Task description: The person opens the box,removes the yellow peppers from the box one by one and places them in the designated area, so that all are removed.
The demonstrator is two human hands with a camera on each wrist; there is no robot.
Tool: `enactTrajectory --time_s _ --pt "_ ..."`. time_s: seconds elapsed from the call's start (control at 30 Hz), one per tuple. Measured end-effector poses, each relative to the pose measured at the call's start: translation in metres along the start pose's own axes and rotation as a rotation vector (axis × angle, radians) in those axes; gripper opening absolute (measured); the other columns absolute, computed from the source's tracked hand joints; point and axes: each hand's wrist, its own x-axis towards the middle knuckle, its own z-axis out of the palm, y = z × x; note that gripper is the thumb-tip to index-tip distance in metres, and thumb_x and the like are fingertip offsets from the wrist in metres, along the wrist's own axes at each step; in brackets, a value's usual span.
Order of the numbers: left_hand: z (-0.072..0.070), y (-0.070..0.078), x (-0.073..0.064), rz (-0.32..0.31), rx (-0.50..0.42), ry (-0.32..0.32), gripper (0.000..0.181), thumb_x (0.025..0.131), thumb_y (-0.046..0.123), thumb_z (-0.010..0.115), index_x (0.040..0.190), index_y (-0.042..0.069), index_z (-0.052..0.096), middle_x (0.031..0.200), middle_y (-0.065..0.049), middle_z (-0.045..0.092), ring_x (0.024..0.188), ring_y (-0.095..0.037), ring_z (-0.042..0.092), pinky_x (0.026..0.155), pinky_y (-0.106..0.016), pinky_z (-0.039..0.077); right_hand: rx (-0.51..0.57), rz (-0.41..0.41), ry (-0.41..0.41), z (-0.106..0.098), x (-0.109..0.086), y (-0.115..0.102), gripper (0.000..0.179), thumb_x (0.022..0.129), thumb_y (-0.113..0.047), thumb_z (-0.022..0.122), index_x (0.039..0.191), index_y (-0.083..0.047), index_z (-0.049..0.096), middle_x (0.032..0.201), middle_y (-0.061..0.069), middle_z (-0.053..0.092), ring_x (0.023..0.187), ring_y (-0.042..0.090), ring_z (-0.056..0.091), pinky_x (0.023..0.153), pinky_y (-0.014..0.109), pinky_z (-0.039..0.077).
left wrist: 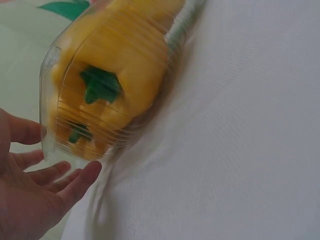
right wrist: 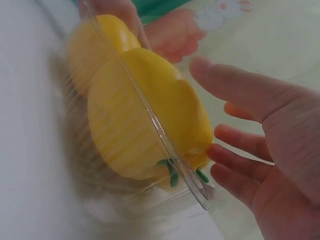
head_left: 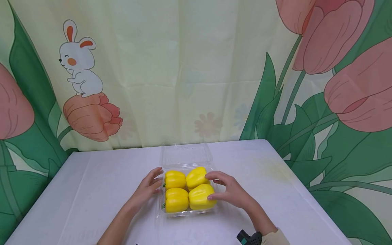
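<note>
Several yellow bell peppers (head_left: 200, 197) with green stems sit in a clear plastic clamshell box (head_left: 180, 214). Its transparent lid (head_left: 186, 154) is folded back, away from me. My left hand (head_left: 147, 190) is at the box's left side; in the left wrist view its spread fingers (left wrist: 82, 185) lie close against the ridged wall, and contact is hard to judge. On the other side, my right hand (head_left: 231, 192) hovers over the right rim, thumb and fingers apart. The right wrist view shows that hand (right wrist: 280, 135) beside a pepper (right wrist: 145, 115), gripping nothing.
The box stands on a table with a white cloth (head_left: 101, 190). Behind the table hangs a curtain (head_left: 150, 68) printed with tulips and a rabbit. A dark device (head_left: 249, 238) is strapped at my right wrist.
</note>
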Motion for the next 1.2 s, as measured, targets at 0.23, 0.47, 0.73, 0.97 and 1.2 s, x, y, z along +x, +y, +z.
enactTrajectory --time_s 0.23,0.47,0.73,0.97,1.2 --pt "0.0031 -0.0011 0.0029 -0.018 0.017 0.013 0.053 0.100 0.013 0.048 0.150 0.015 0.030 0.154 -0.012 0.036 0.138 -0.037 0.039 0.097 -0.043 0.053 0.003 0.003 -0.069 -0.0009 -0.0026 -0.0008 0.056 0.077 -0.031 0.081 0.127 -0.019 0.059 0.132 -0.001 0.059 0.124 0.024 0.054 0.105 0.044 0.046" --pt "0.0037 0.0005 0.0024 -0.030 0.012 0.012 0.053 0.100 0.012 0.047 0.150 0.014 0.029 0.154 -0.014 0.037 0.137 -0.037 0.041 0.097 -0.044 0.053 0.003 -0.031 -0.097 -0.0005 -0.0036 0.0013 0.059 0.075 -0.031 0.083 0.127 -0.017 0.058 0.132 -0.001 0.059 0.124 0.025 0.054 0.106 0.046 0.045" --pt "0.0043 -0.0001 0.0018 -0.032 -0.002 0.013 0.052 0.100 0.013 0.047 0.150 0.015 0.030 0.152 -0.013 0.041 0.135 -0.035 0.044 0.096 -0.043 0.053 -0.009 -0.005 -0.097 0.0018 -0.0051 0.0019 0.060 0.072 -0.033 0.084 0.125 -0.020 0.059 0.130 -0.010 0.057 0.122 0.017 0.054 0.106 0.041 0.046" --pt "0.0032 -0.0003 0.0017 -0.023 -0.017 0.000 0.052 0.101 0.013 0.046 0.150 0.015 0.030 0.150 -0.013 0.043 0.135 -0.035 0.045 0.099 -0.046 0.052 -0.051 -0.007 -0.095 0.0021 -0.0049 0.0017 0.059 0.071 -0.037 0.085 0.123 -0.025 0.059 0.127 -0.014 0.057 0.120 0.013 0.054 0.105 0.033 0.048" --pt "0.0025 0.0008 0.0018 -0.024 -0.022 -0.011 0.052 0.101 0.015 0.047 0.150 0.016 0.029 0.150 -0.012 0.043 0.135 -0.034 0.045 0.099 -0.045 0.052 -0.092 -0.013 -0.097 0.0014 -0.0046 0.0023 0.059 0.070 -0.040 0.085 0.122 -0.026 0.061 0.126 -0.014 0.059 0.119 0.013 0.054 0.104 0.035 0.048"
